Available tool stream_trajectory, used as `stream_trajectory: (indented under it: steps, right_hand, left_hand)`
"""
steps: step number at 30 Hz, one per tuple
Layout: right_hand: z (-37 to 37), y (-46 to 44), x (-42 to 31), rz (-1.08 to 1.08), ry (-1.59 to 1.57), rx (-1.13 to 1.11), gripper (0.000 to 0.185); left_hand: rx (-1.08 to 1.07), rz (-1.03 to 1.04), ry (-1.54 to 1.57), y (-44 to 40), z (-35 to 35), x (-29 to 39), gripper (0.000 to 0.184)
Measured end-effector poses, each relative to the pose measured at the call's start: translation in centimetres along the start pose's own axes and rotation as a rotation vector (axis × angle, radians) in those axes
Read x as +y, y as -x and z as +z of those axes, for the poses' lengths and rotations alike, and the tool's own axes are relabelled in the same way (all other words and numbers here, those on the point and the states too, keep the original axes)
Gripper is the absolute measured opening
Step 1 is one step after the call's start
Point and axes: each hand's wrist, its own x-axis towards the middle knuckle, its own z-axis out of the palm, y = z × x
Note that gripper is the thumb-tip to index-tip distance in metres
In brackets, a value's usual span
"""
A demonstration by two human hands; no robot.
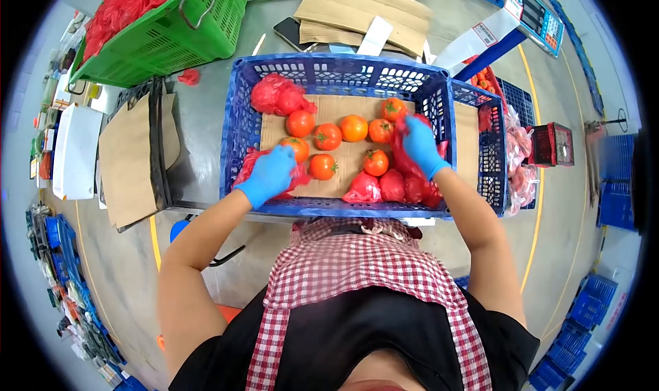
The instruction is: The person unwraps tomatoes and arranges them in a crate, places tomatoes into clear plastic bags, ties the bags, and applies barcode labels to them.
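Note:
Blue gloves cover both my hands. At the left of a blue plastic crate [336, 204], my left hand [271, 174] has its fingers closed on a red plastic bag [248, 163], right beside a tomato [296, 148]. Over the crate's right side, my right hand [421, 144] grips another red plastic bag [405, 163]; its fingertips are partly hidden. Several loose tomatoes [327, 136] lie between the hands on a cardboard liner [350, 168]. Red-wrapped tomatoes [392, 186] sit along the near right, and a red-wrapped bundle [276, 94] rests in the far left corner.
A green crate [213, 30] full of red bags [130, 10] stands at the upper left. Cardboard sheets [364, 10] and a dark phone [290, 31] lie behind the blue crate. Another blue crate [493, 144] adjoins on the right, below a scale display [539, 20].

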Motion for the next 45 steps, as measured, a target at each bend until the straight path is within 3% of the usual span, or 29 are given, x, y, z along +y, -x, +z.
stream_trajectory:
  steps: [1,2,3,4,6,7,9,12,13,15,18,20,22,25,28,30,31,33,34,36,39,40,42,45]
  right_hand:
    - [-1.4,-1.8,-1.8,0.291,-0.097,0.005,0.022]
    - [-1.5,-3.1,-0.6,0.321,-0.291,0.109,0.022]
    - [-2.4,-4.0,-1.4,0.302,-0.316,0.092,0.021]
    - [-4.1,-5.0,-2.9,0.280,-0.339,0.077,0.020]
    - [-7.0,-4.1,-7.7,-0.012,0.031,-0.348,0.020]
    - [-6.8,-3.1,-9.0,-0.117,0.070,-0.597,0.026]
    - [-5.0,0.3,-10.9,-0.410,0.095,-0.742,0.034]
    - [-0.6,2.7,-10.1,-0.491,0.126,-0.818,0.043]
    - [-0.1,2.8,-10.4,-0.555,0.146,-0.843,0.038]
    - [0.5,2.5,-10.9,-0.675,0.195,-0.877,0.027]
    - [2.6,3.7,-10.2,-0.805,0.158,-0.747,0.019]
    - [2.7,3.0,-10.2,-0.676,0.137,-0.608,0.009]
    - [3.9,1.6,-9.0,-0.461,0.098,-0.444,0.010]
    - [1.4,-0.6,-7.4,-0.127,-0.264,-0.145,0.018]
    - [-1.0,-2.8,-3.8,0.297,-0.477,-0.212,0.035]
    - [-2.3,-3.9,-1.6,0.532,-0.820,-0.183,0.036]
    - [-5.9,-4.5,-4.5,0.595,-0.944,-0.120,0.035]
    - [-6.3,-5.5,-0.1,0.591,-0.990,-0.005,0.031]
    - [-8.7,-5.8,-1.7,0.629,-1.153,0.009,0.031]
    - [-11.1,-6.0,-3.9,0.595,-1.176,0.034,0.032]
    - [-10.6,-3.6,-5.4,0.044,-0.042,-0.227,0.026]
    - [-10.4,-2.8,-7.5,-0.005,0.083,-0.437,0.023]
    - [-6.3,0.4,-6.5,-0.236,0.193,-0.612,0.031]
    - [-3.3,1.9,-8.0,-0.257,0.460,-0.854,0.046]
  left_hand:
    - [0.018,-0.168,0.203,-0.2,0.0,-1.0,0.019]
    - [0.034,-0.342,0.406,-0.8,-0.1,-2.3,0.021]
    - [-0.090,-0.605,0.852,-1.4,-0.6,-4.0,0.028]
    - [-0.016,-0.631,1.191,-1.2,-1.7,-4.9,0.029]
    - [0.151,-0.664,1.439,-1.3,-5.0,-4.2,0.031]
    - [0.250,-0.694,1.504,-1.5,-6.0,-4.4,0.032]
    - [0.456,-0.756,1.626,-1.8,-7.8,-5.4,0.035]
    - [0.535,-0.588,0.700,-1.0,-13.3,-4.8,0.037]
    - [0.496,-0.638,0.261,-0.8,-15.7,-2.6,0.039]
    - [0.168,-0.401,0.091,-0.3,-13.5,-3.7,0.046]
    - [-0.289,-0.087,-0.194,0.6,-7.1,-3.0,0.049]
    - [-0.613,-0.133,-0.347,1.1,-5.1,-1.0,0.046]
    - [-0.580,-0.129,-0.363,1.5,-3.8,-1.1,0.041]
    - [-0.472,-0.073,-0.370,2.2,-1.2,-2.5,0.031]
    - [-0.429,-0.097,-0.309,1.9,0.0,-3.0,0.022]
    - [-0.428,-0.124,-0.249,1.1,-0.4,-2.7,0.018]
    - [-0.423,-0.133,-0.211,0.9,-1.2,-2.3,0.016]
    - [-0.343,-0.173,-0.155,0.4,-1.8,-2.2,0.015]
    - [-0.270,-0.205,-0.140,0.4,-2.0,-2.8,0.015]
    - [-0.173,-0.246,-0.111,0.5,-2.8,-3.5,0.018]
    - [-0.120,-0.217,-0.066,0.6,-5.3,-2.6,0.023]
    - [-0.108,-0.263,0.005,0.9,-5.0,-2.7,0.024]
    - [-0.089,-0.345,0.150,1.4,-3.9,-2.8,0.025]
    - [-0.353,-0.426,0.089,1.1,-6.0,-1.3,0.030]
